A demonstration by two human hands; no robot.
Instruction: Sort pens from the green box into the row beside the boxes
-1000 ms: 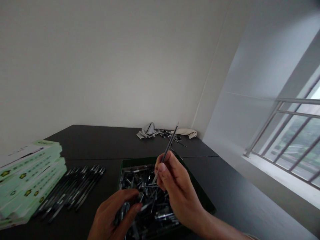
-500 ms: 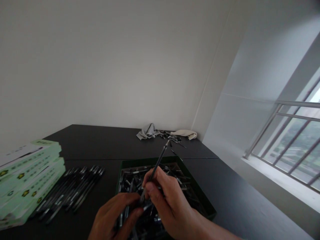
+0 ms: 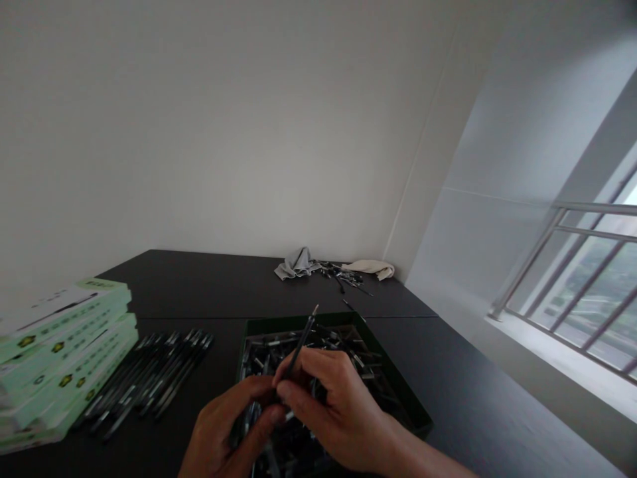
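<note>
We are pinching a slim black pen [image 3: 301, 348] in our right hand [image 3: 338, 413], with the thumb and fingers closed around its barrel and its metal tip pointing up and far, tilted out over the tray. Its lower end is dropping into the gap where our two hands meet, and there the fingers hide it. Our left hand [image 3: 229, 425] is curling closed just beside the right, touching or almost touching it, with silvery pen parts [image 3: 250, 419] showing at its palm; we cannot tell whether it is gripping them or the pen.

Both hands are working directly above the near part of a dark green tray [image 3: 298, 318], which is holding a loose heap of black and metal pen parts [image 3: 318, 355]. To the left of the tray, a row of black pens [image 3: 149, 375] is lying side by side on the black table [image 3: 199, 285], and a stack of pale green boxes [image 3: 64, 352] is sitting beyond them at the left edge. At the far end, a small scatter of pen parts [image 3: 343, 274] is lying between a grey cloth [image 3: 297, 264] and a cream cloth [image 3: 369, 269]. To the right, a railed window [image 3: 587, 279] is letting in daylight.
</note>
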